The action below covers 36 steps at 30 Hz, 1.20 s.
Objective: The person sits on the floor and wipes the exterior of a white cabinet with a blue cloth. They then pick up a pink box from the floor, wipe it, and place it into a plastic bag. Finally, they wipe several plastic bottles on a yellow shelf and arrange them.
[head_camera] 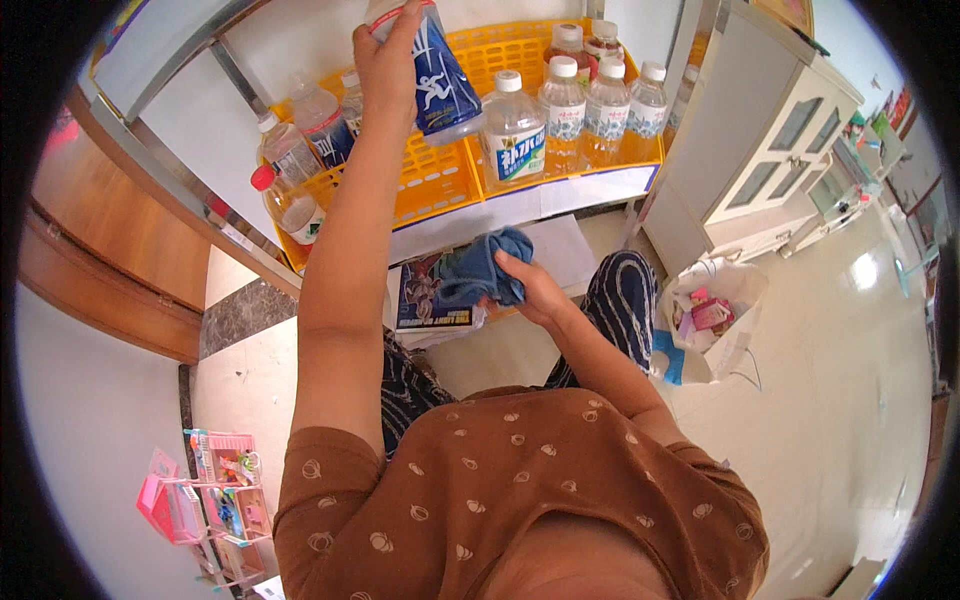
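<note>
Raised over the yellow basket, my left hand [391,64] grips a plastic bottle [448,82] with a dark blue label, tilted with its base toward the lower right. The bottle's top runs out of view. My right hand [534,283] holds a bunched blue cloth [487,262] lower down, in front of the basket. The yellow plastic basket [439,201] has a divider and holds drink bottles. Right of the divider stands a larger white-capped bottle [513,131], close to the held bottle's base. Beside it are several amber drink bottles [564,116].
A red-capped bottle [289,206] leans in the basket's left end. Metal rack posts [187,206] flank the basket. Below lie books [429,296] and papers. A white bag [720,322] with scraps stands by my right knee, near a white cabinet [750,142]. A pink dollhouse [217,502] stands lower left.
</note>
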Available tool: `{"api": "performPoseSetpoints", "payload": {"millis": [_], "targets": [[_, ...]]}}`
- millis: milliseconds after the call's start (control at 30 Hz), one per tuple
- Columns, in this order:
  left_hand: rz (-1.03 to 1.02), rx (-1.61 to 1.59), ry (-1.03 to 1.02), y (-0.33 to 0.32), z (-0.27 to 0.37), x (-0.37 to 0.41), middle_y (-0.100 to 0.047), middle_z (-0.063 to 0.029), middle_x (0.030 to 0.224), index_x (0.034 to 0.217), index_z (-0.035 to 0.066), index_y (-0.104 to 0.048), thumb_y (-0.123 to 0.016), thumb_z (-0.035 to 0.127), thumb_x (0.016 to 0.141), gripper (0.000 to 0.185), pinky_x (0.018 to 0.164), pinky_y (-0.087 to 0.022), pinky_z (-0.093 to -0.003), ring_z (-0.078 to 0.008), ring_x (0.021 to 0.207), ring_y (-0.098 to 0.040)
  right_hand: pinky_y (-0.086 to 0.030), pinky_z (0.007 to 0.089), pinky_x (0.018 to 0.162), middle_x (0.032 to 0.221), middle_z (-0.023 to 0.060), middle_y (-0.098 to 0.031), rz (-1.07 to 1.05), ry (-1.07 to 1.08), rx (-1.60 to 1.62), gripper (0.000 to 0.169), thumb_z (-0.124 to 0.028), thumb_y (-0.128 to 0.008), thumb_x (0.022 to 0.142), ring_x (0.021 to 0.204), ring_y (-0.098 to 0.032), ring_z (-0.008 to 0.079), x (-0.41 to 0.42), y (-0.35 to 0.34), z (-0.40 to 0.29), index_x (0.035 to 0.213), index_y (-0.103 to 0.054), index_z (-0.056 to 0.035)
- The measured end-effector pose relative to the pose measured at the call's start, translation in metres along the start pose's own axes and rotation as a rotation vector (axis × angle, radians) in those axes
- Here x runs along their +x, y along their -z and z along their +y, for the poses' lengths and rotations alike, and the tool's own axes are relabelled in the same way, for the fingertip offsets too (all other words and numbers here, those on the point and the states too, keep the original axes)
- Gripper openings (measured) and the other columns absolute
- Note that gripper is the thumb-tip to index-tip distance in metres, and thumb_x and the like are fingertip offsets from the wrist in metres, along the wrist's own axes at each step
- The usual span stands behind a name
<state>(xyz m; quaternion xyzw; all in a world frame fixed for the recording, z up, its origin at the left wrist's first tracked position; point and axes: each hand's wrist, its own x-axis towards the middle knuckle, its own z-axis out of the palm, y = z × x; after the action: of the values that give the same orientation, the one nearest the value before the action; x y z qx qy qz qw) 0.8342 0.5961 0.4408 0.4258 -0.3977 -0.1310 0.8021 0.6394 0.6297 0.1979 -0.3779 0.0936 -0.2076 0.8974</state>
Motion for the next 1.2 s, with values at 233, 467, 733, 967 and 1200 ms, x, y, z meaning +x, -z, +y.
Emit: {"api": "performPoseSetpoints", "payload": {"millis": [233,467,733,967,1200], "targets": [[-0.007,0.062,-0.253,-0.012,-0.061,0.082,-0.066,-0.01,0.107,0.115,0.0,-0.052,-0.071,0.023,0.091,0.038,0.083,-0.048,-0.0267,-0.015,0.09,-0.062,-0.053,0.0346,0.058,0.092,0.0096,-0.07,-0.001,-0.133,-0.005,0.04,-0.042,-0.062,0.094,0.073,-0.069,0.0214,0.001,0.058,0.015,0.113,-0.06,-0.0069],[-0.104,0.184,-0.118,-0.054,-0.105,0.085,-0.064,-0.0127,0.111,0.123,-0.003,-0.048,-0.078,0.016,0.081,0.055,0.086,-0.051,-0.0322,-0.019,0.096,-0.064,-0.054,0.0331,0.057,0.093,0.0073,-0.07,0.035,-0.115,-0.044,0.038,-0.041,-0.063,0.093,0.073,-0.069,0.0195,0.004,0.071,0.01,0.115,-0.059,-0.0094],[-0.361,0.632,-0.063,-0.049,-0.145,0.076,-0.062,-0.0202,0.119,0.123,-0.005,-0.049,-0.093,0.017,0.056,0.083,0.091,-0.051,-0.0357,-0.0274,0.109,-0.062,-0.053,0.0311,0.054,0.095,0.0068,-0.069,0.006,-0.118,-0.07,0.038,-0.036,-0.065,0.093,0.072,-0.069,0.0191,0.006,0.066,0.017,0.118,-0.056,-0.0101],[-0.542,0.473,0.011,-0.041,-0.128,0.053,-0.061,-0.0166,0.122,0.13,-0.004,-0.048,-0.089,0.022,0.064,0.082,0.093,-0.048,-0.0351,-0.024,0.11,-0.06,-0.052,0.0314,0.053,0.091,0.0092,-0.069,0.028,-0.112,-0.075,0.033,-0.032,-0.062,0.095,0.072,-0.069,0.021,0.005,0.06,0.016,0.114,-0.057,-0.0059],[-0.319,0.722,-0.098,-0.002,-0.09,0.025,-0.062,-0.0188,0.124,0.125,-0.001,-0.058,-0.081,0.028,0.079,0.059,0.093,-0.051,-0.0361,-0.0283,0.113,-0.062,-0.05,0.0321,0.054,0.089,0.0111,-0.069,0.017,-0.12,-0.119,0.032,-0.032,-0.061,0.096,0.074,-0.068,0.0219,0.006,0.048,0.027,0.111,-0.058,-0.003]]}}
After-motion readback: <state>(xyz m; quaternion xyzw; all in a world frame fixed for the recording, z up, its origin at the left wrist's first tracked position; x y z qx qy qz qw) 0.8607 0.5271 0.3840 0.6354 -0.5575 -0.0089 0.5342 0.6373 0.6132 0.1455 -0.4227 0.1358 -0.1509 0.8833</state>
